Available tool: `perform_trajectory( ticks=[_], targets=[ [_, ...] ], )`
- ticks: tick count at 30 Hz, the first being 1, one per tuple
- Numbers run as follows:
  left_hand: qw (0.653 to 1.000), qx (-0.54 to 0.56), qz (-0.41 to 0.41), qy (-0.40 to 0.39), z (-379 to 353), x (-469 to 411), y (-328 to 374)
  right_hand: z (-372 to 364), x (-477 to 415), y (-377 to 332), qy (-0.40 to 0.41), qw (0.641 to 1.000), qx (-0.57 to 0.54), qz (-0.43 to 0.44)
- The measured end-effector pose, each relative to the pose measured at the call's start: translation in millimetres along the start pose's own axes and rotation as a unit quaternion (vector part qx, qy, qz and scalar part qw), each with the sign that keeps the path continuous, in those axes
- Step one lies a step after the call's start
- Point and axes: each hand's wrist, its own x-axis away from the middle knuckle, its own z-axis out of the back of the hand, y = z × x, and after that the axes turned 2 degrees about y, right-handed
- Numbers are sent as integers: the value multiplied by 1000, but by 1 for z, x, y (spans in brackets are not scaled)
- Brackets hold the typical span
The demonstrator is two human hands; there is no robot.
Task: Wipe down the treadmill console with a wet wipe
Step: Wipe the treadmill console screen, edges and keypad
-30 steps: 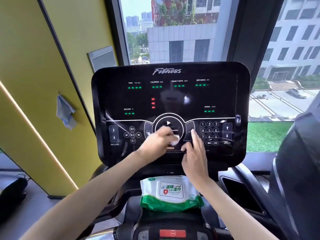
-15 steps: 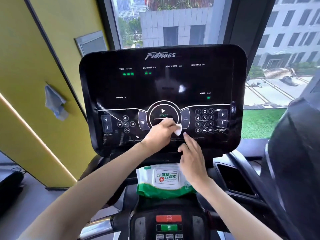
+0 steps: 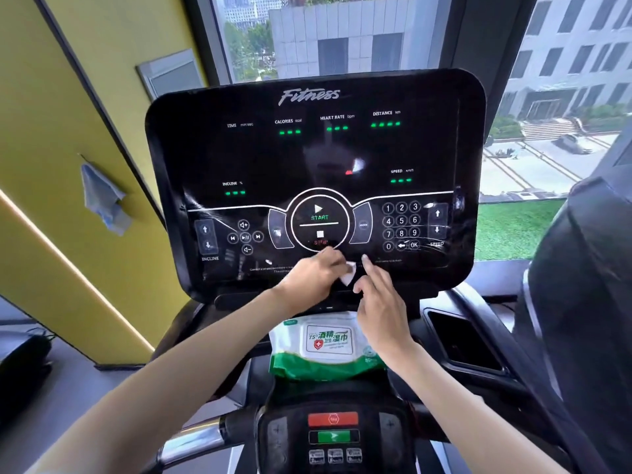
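Note:
The black treadmill console [image 3: 307,155] fills the middle of the view, its green readouts lit. My left hand [image 3: 313,277] grips a small white wet wipe [image 3: 349,273] and presses it on the console's lower edge, just below the round START/STOP dial [image 3: 319,220]. Right beside the wipe, my right hand [image 3: 379,302] rests its straight fingers on the same lower strip. Most of the wipe is hidden under my left fingers.
A green and white pack of wet wipes [image 3: 325,343] lies on the ledge under the console. Below it sit a red and a green button [image 3: 333,427]. A blue cloth [image 3: 102,196] hangs on the yellow wall at left. A black tray recess [image 3: 458,340] is at right.
My left hand has slid the wipe down from the dial's centre to the strip below it. My right hand followed downward. The camera view shifted.

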Motion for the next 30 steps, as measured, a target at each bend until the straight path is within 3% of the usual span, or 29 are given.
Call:
perform_trajectory(
  ticks=[2,5,7,11,16,17,19,21,23,27,28,30],
  targets=[
    [999,34,30,28,10,-1,1,0,2,0,-5,1000,-3,-3],
    [970,56,127,200,34,-34,-2,2,3,-2,-11,1000,7,-2],
    [966,32,128,224,40,-51,-1,1,2,-4,-11,1000,16,-1],
    [990,-38,79,107,4,-29,7,0,2,1,-11,1000,19,-20],
    [999,-21,7,-35,-1,19,1,3,2,2,4,1000,20,-15],
    [999,-19,22,-15,9,20,-3,3,1,0,8,1000,17,-18],
    [991,-13,86,102,41,16,-14,2,0,-6,11,1000,6,-28],
    [958,-39,161,236,76,14,-34,1,-1,-13,8,1000,4,-24],
    [915,-85,249,305,106,22,-57,-2,-3,-22,1,1000,7,9],
    [814,-93,447,359,122,48,-91,-14,-10,-43,-18,995,24,95],
    [807,-79,468,353,116,51,-90,-17,-11,-49,-31,993,28,111],
    [843,-59,431,317,96,54,-75,-24,-14,-60,-66,987,40,144]
  ],
)
